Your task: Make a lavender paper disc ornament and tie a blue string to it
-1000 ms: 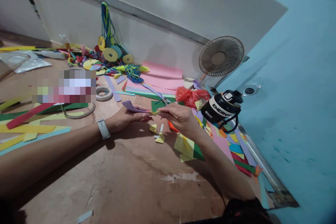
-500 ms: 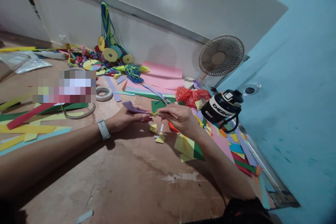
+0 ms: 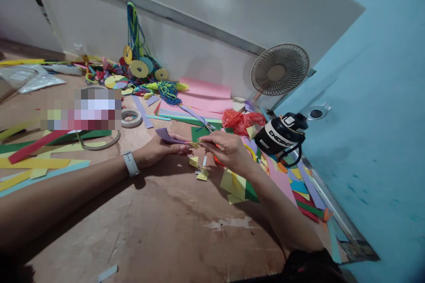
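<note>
My left hand (image 3: 156, 149) pinches a purple paper strip (image 3: 168, 136); my right hand (image 3: 225, 148) fingers pinch its yellow tip (image 3: 195, 144). I'd keep both grips tight, edges aligned.

We see our left hand (image 3: 156, 148) holding a curved purple paper strip (image 3: 168, 136) above the brown wooden table (image 3: 166, 225), while our right hand (image 3: 227, 150) pinches what seems a small yellow paper piece (image 3: 194, 144) at its end. Yellow paper scraps (image 3: 199, 169) lie just below; a black water bottle (image 3: 282, 135) lies near.
</note>
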A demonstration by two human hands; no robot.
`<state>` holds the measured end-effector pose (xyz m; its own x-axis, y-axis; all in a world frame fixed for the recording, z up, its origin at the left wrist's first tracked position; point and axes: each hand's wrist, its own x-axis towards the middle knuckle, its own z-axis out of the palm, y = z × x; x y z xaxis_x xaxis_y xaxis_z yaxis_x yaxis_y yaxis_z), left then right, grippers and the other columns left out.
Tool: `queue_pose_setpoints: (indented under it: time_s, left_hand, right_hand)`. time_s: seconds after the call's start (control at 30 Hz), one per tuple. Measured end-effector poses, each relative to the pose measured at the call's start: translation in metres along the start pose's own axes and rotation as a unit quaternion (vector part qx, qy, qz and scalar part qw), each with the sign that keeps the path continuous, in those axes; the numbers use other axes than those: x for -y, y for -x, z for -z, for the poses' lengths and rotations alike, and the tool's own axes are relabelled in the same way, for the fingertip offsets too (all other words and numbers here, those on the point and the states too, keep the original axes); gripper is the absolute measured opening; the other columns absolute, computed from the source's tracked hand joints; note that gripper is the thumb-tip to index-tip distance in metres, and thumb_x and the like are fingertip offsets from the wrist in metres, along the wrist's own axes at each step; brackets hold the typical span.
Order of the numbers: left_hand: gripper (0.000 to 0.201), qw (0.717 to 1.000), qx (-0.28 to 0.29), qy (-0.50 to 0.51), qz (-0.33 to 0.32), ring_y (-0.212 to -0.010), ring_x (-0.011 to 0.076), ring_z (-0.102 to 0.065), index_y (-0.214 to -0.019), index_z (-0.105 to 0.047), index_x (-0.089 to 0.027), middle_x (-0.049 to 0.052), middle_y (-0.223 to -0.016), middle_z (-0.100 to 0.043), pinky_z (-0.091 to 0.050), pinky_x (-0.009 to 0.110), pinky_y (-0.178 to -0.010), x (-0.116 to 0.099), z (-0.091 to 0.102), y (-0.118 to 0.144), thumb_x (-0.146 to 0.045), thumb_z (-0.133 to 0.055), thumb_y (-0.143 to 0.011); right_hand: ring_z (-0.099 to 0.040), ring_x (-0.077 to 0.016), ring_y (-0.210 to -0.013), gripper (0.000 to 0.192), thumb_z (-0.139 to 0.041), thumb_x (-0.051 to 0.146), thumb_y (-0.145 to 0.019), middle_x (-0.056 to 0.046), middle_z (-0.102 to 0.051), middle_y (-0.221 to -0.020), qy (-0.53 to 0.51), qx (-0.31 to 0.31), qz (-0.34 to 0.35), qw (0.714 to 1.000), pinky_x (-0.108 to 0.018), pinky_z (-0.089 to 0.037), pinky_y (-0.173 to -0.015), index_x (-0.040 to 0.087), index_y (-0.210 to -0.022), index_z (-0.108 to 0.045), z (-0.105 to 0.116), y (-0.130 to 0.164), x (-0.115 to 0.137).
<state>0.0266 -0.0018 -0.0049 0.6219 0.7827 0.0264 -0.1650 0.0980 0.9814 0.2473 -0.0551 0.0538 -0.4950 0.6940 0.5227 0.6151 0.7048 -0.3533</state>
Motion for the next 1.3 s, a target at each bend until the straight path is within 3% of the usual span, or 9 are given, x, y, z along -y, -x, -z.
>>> queue_pose_setpoints:
  time_s: [0.17,0.53,0.77,1.0,1.13,1.3]
  left_hand:
    - [0.027,1.000,-0.004,0.009,0.004,-0.082,0.0219,-0.072,-0.094,-0.075,-0.014,0.011,-0.094,-0.076,-0.059,0.032,-0.079,0.001,0.000,0.000,-0.029,-0.080,-0.072]
    - [0.028,1.000,-0.014,-0.017,0.001,-0.078,0.0222,-0.072,-0.092,-0.075,-0.013,0.011,-0.090,-0.076,-0.059,0.032,-0.075,-0.004,-0.005,0.001,-0.030,-0.080,-0.070]
    - [0.027,0.999,0.005,-0.032,0.005,-0.076,0.0222,-0.071,-0.089,-0.076,-0.013,0.010,-0.086,-0.076,-0.059,0.032,-0.073,-0.007,-0.007,0.002,-0.033,-0.079,-0.072]
    - [0.029,0.998,-0.018,0.018,0.053,-0.071,0.0176,-0.070,-0.092,-0.075,-0.015,0.009,-0.090,-0.075,-0.058,0.025,-0.067,0.000,-0.003,-0.001,-0.037,-0.078,-0.073]
    - [0.028,0.997,-0.025,0.047,0.054,-0.072,0.0165,-0.070,-0.090,-0.073,-0.014,0.008,-0.089,-0.075,-0.058,0.024,-0.068,0.002,-0.002,-0.001,-0.037,-0.078,-0.073]
    - [0.027,0.997,-0.022,0.054,0.046,-0.066,0.0156,-0.068,-0.084,-0.072,-0.013,0.006,-0.080,-0.073,-0.057,0.024,-0.064,0.000,-0.004,-0.001,-0.036,-0.079,-0.072]
  right_hand:
    - [-0.067,-0.0151,-0.079,0.019,-0.053,0.018,-0.092,-0.008,-0.072,-0.090,0.035,-0.012,0.025,0.999,-0.027,-0.055,-0.070,0.016,-0.101,-0.070,-0.003,0.003,0.000]
    - [-0.065,-0.0151,-0.076,0.019,-0.054,0.017,-0.090,-0.007,-0.072,-0.086,0.030,0.008,-0.004,0.999,-0.028,-0.053,-0.069,0.016,-0.100,-0.071,0.001,0.001,0.003]
    - [-0.065,-0.0159,-0.075,0.021,-0.053,0.020,-0.091,-0.008,-0.072,-0.085,0.018,0.017,-0.003,1.000,-0.027,-0.052,-0.067,0.017,-0.100,-0.072,-0.008,0.003,0.000]
    - [-0.067,-0.0143,-0.069,0.016,-0.059,0.026,-0.089,-0.004,-0.074,-0.083,-0.045,-0.022,-0.117,0.992,-0.026,-0.051,-0.063,0.020,-0.096,-0.072,-0.010,-0.001,0.001]
    - [-0.066,-0.0126,-0.066,0.013,-0.059,0.024,-0.089,-0.002,-0.072,-0.075,-0.058,-0.007,-0.135,0.989,-0.023,-0.049,-0.062,0.017,-0.088,-0.070,-0.011,-0.001,0.004]
    - [-0.066,-0.0126,-0.060,0.013,-0.058,0.025,-0.088,-0.001,-0.069,-0.068,-0.157,-0.002,-0.175,0.972,-0.023,-0.051,-0.060,0.016,-0.084,-0.066,-0.020,0.000,0.002]
